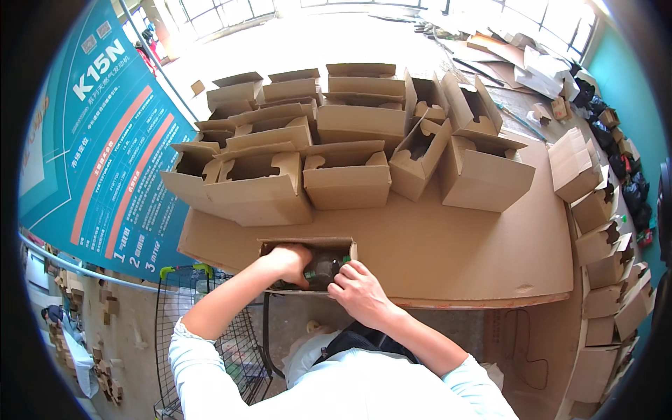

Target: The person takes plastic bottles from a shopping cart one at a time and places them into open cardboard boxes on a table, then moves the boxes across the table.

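Observation:
An open cardboard box (308, 244) sits at the near edge of a cardboard-covered table (455, 245). Inside it lies a dark bottle-like object (323, 269) with a green bit showing. My left hand (287, 262) reaches down into the box, fingers curled on the dark object. Beside it, my right hand (357, 287) rests at the box's front right edge, fingers touching the same object. Both sleeves are pale blue.
Several open empty cardboard boxes (346, 178) crowd the far half of the table. More boxes (602, 245) are stacked along the right. A wire trolley (210, 336) stands at lower left, a teal banner (112, 140) on the left. Flat cardboard lies far right.

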Available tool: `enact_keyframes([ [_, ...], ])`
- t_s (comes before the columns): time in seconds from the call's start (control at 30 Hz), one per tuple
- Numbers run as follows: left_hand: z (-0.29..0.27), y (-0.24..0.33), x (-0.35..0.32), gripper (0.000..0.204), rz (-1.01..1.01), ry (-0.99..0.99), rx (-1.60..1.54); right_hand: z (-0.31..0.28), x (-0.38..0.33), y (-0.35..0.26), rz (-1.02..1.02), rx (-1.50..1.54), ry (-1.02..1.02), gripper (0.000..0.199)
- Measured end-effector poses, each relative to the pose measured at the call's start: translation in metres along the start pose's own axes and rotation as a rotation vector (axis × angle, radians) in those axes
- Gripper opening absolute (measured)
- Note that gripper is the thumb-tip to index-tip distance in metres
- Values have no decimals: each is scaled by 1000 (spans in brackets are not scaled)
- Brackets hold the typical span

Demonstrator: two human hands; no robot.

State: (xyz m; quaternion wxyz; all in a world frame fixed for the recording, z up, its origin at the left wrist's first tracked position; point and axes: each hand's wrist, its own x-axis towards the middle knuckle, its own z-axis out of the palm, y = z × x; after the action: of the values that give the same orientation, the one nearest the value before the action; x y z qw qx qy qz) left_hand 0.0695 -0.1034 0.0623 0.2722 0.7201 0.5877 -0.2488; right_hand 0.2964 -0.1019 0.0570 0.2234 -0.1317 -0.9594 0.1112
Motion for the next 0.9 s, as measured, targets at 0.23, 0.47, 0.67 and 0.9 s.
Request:
enact_keyframes([
  [0.23, 29, -9, 35, 55, 48, -5, 74, 2, -1, 8, 3, 58, 25, 6],
  [0.47, 31, 9, 17, 23, -59, 185, 181, 2, 0, 2, -6, 134, -9, 10],
  [0.67, 26, -9, 10, 23, 54, 185, -36, 3, 2, -8, 67, 143, 58, 14],
  [0.9, 15, -20, -117, 47, 263, 1009, -891, -5, -17, -10, 577, 302, 419, 69],
])
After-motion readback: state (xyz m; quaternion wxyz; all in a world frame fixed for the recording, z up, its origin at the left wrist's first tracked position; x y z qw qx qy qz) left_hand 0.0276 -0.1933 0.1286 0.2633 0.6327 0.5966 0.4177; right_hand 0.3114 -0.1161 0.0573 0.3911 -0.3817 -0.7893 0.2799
